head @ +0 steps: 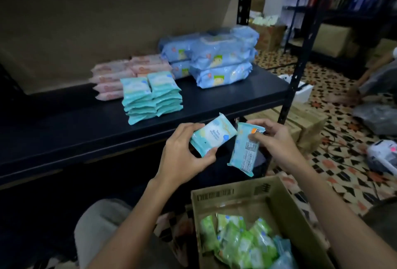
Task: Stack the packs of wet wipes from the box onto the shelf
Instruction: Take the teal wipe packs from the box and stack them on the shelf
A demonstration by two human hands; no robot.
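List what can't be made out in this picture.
- Box contents, head view: the bottom edge cuts off the box, so the pack count is unknown.
- Pink packs: the teal stacks in front hide part of the row.
- Left-hand packs: the left hand covers the edges; the count is unclear.
- Right-hand pack, in the right hand: print too small to read.
- Far shelves: blurred and dark.

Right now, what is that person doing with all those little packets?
A person is moving wet wipes from a cardboard box onto a black shelf. The left hand holds a small stack of teal packs, and the right hand holds one more pack. Two teal piles already sit on the shelf beside pink and blue packs. Green packs remain in the box.
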